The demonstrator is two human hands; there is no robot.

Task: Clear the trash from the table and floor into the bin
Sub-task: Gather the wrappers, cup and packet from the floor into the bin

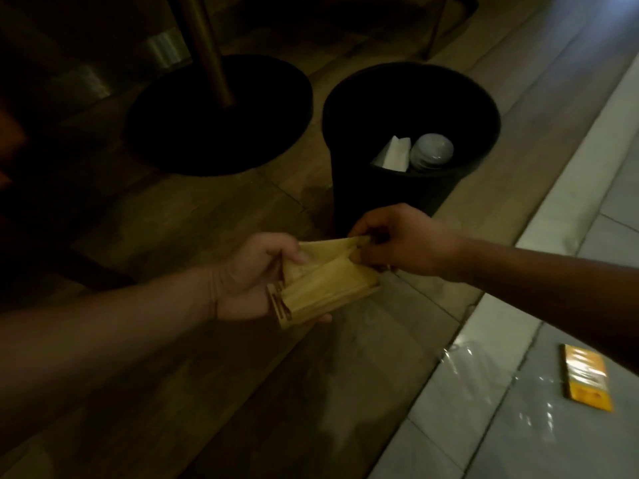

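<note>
A round black bin (484,108) stands on the floor ahead; inside lie a white paper napkin (394,153) and a clear plastic cup lid (432,152). Just in front of the bin, my left hand (252,281) grips a small yellowish wooden tray (332,299) from its left end. A brown paper sheet (328,255) lies on the tray, and my right hand (404,243) pinches its far corner, lifting it. An orange and yellow wrapper (586,382) lies on the pale tiles at the lower right.
A round black table base (193,133) with a brass pole (207,46) stands left of the bin. The floor is wood planks (173,392) on the left and glossy pale tiles (501,426) on the right. Chair legs show at the top right.
</note>
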